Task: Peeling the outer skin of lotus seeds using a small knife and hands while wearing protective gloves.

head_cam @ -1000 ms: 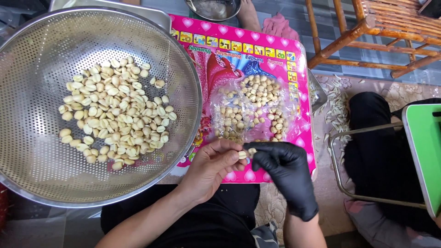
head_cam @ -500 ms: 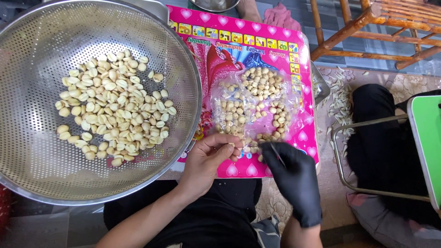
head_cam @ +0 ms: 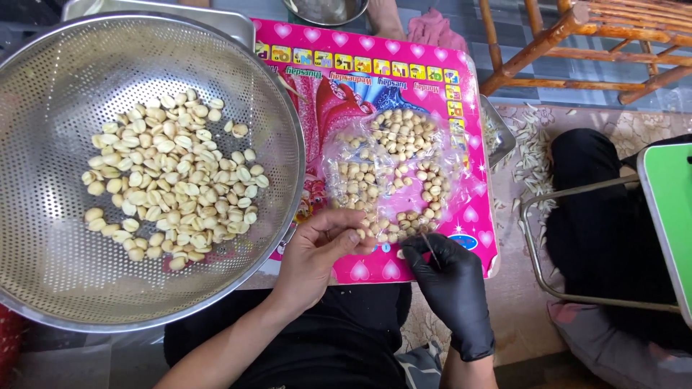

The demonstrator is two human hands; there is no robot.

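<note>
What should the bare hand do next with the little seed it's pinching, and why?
Probably carry the seed leftward and drop it into the metal colander. The left hand pinches it at the near edge of the clear bag of seeds, while the gloved right hand holds a thin tool just beside it. The colander already holds a pile of pale seeds.

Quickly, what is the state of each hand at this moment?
Left hand: bare, fingers curled at the edge of the seed pile; whether it holds a seed cannot be told.
Right hand: black-gloved, pinching a thin tool.
</note>
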